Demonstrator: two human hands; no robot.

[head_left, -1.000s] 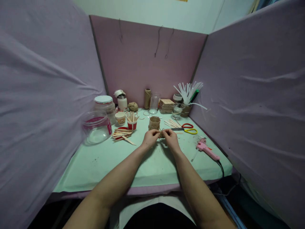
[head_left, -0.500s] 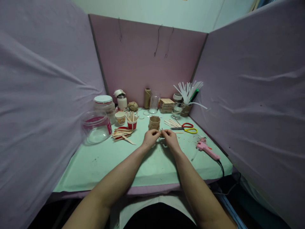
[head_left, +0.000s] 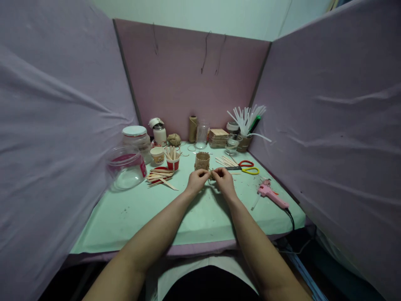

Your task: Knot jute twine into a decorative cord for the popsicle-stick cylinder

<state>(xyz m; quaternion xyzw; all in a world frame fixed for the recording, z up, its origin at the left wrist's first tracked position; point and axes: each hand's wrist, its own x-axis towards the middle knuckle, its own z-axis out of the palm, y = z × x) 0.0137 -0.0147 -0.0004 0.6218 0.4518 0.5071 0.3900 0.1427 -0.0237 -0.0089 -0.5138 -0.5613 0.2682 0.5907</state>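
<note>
Mid-table, my left hand (head_left: 198,179) and my right hand (head_left: 223,179) meet with their fingertips pinched together. Between them is a small length of tan twine (head_left: 211,175), partly covered by the fingers. Directly behind my left hand stands a brown round cup (head_left: 202,159) with a rough, twine-like band low on its side, its base hidden by the hand. Beyond my right hand lie thin wooden sticks (head_left: 226,161) and scissors (head_left: 246,168) with red and yellow handles.
A pink glue gun (head_left: 272,196) with a cord lies at right. To the left are a clear jar (head_left: 127,173), a pile of wooden sticks (head_left: 161,177) and a red cup (head_left: 173,164) of sticks. Along the back stand a twine ball (head_left: 174,140), coasters (head_left: 218,139) and glue sticks (head_left: 247,119).
The fingers of both hands have shifted slightly on the twine, and a little more of it shows between them. The view has moved a touch; the other things stay put.
</note>
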